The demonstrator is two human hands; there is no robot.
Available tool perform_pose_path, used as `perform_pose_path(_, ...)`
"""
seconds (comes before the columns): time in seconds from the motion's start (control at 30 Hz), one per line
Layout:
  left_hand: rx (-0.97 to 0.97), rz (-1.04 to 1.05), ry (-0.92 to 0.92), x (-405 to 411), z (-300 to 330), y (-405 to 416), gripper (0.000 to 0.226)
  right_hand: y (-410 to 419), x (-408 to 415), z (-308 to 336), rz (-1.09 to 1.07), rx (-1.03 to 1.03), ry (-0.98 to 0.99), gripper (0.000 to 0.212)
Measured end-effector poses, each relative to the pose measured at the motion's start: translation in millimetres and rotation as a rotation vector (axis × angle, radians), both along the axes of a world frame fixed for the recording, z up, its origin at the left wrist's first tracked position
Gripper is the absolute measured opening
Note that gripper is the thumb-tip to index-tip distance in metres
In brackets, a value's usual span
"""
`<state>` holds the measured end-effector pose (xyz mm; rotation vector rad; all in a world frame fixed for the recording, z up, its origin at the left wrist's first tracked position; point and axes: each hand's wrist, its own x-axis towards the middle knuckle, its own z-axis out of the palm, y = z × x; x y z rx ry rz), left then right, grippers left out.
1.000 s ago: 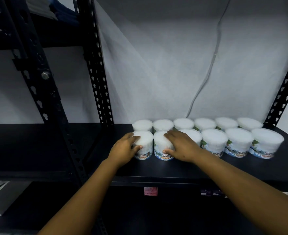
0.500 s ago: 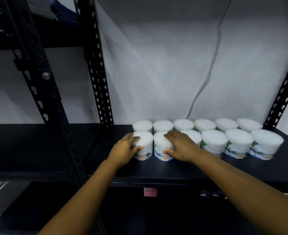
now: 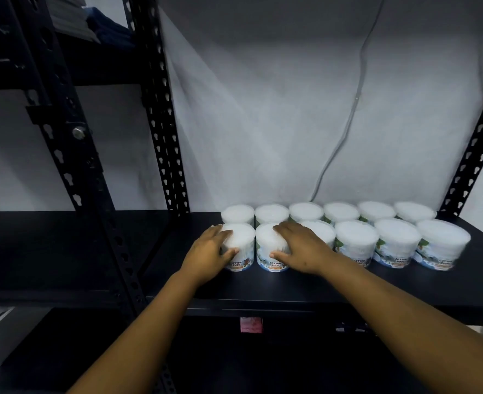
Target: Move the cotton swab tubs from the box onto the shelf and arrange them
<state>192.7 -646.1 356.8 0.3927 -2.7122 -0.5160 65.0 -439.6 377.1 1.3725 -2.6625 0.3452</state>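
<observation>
Little has changed over the last second: both hands stay on the same two front tubs, and the rows have not shifted.

The left hand (image 3: 206,255) curls round the leftmost front tub (image 3: 241,245), fingers over the left edge of its white top and thumb pressed against its labelled side. The right hand (image 3: 298,247) grips the second front tub (image 3: 268,245) just beside it, fingers spread over the lid and thumb low on the printed front. The two tubs stand upright and touch each other.

Outward from the hands, the front row of tubs (image 3: 396,241) runs on to the right; the third tub is largely hidden behind the right hand. The back row of tubs (image 3: 341,213) stands directly behind, six white tops side by side near the wall. All of them rest on the black shelf (image 3: 348,282), toward its right half; its left part is bare dark board. No box shows in this view.

A slotted black upright (image 3: 163,132) rises at the back left of the tubs, and a nearer front post (image 3: 72,143) with a bolt crosses the left of the view. Another slotted upright (image 3: 473,149) leans in at the right. A grey cable (image 3: 345,132) hangs down the pale wall (image 3: 263,109) to behind the back row. A small red tag (image 3: 251,325) sits under the shelf's front edge.
</observation>
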Motion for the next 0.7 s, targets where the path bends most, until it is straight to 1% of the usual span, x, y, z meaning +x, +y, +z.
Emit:
perform_pose_path(0.17,-0.086,0.022,0.004,-1.8,3.3,10.6,0.063,6.6,5.0,-0.7,-0.031,-0.025,-0.010,0.071)
perform_pose_path(0.3,-0.176,0.054,-0.044,-7.2,9.3,25.7,0.065,18.5,5.9,-1.4,-0.070,-0.044,0.006,0.070)
perform_pose_path(0.47,-0.214,0.062,-0.097,-15.2,18.4,58.2,0.070,48.9,3.4,0.6,-0.157,-0.040,0.005,0.073)
perform_pose_path(0.57,-0.177,0.051,-0.140,-23.3,23.7,82.8,0.072,70.7,-2.4,6.5,-0.197,-0.041,-0.021,0.072)
perform_pose_path(0.7,-0.191,0.035,-0.144,-33.5,36.0,121.0,0.070,102.4,-9.2,14.4,-0.261,-0.028,-0.040,0.075)
